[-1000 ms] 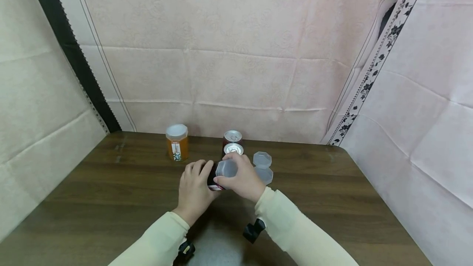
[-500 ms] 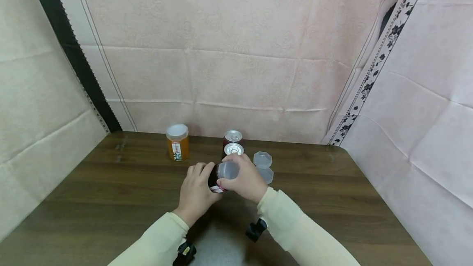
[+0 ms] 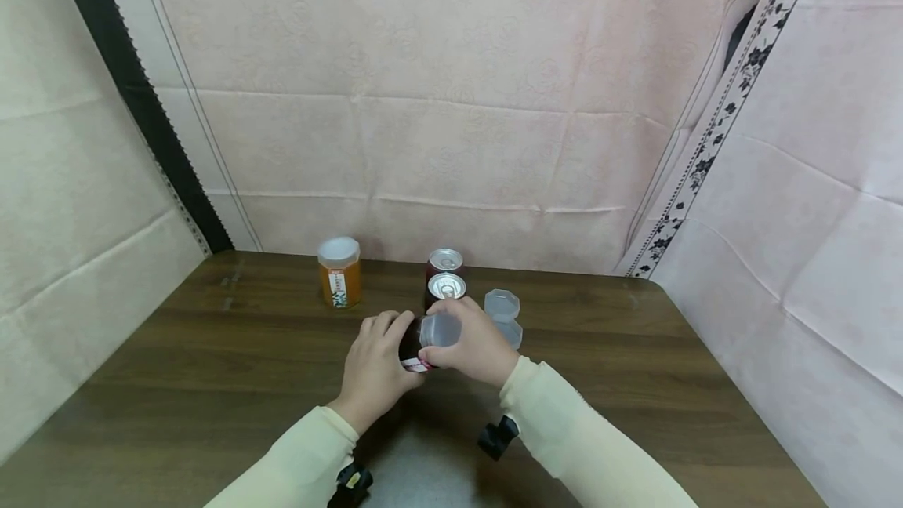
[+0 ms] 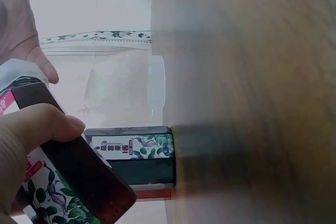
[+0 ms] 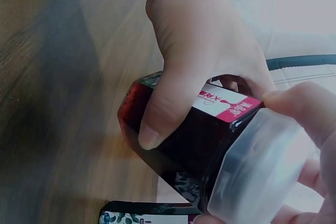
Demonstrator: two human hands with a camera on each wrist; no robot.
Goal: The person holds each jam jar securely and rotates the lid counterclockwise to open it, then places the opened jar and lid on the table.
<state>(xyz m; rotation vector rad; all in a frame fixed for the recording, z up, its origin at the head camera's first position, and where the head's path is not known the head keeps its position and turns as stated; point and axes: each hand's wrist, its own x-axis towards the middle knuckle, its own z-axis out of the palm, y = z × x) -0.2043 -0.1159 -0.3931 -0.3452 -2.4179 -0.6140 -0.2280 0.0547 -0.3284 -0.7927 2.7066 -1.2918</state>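
My left hand (image 3: 377, 371) grips a dark red jar (image 3: 411, 339) tilted over toward the right. In the left wrist view the same jar (image 4: 79, 177) shows a white label with leaves, my thumb across its side. The fingers of my right hand (image 3: 476, 343) hold a translucent octagonal lid (image 3: 440, 329) around its rim, at the jar's top end. From the right wrist view, the lid (image 5: 262, 169) sits against the jar's top, beside its pink and white label. Two loose translucent lids (image 3: 502, 304) lie beyond my right hand.
Behind the hands stand two dark jars (image 3: 447, 286) with metal pull-tab tops, one behind the other. An orange jar (image 3: 339, 277) with a white lid stands at the back left of the wooden table (image 3: 240, 351). Pale cloth walls (image 3: 437, 139) enclose the back and sides.
Both hands have shifted slightly right and toward me with the tilted jar and its lid. The other jars and the loose lids have stayed put.
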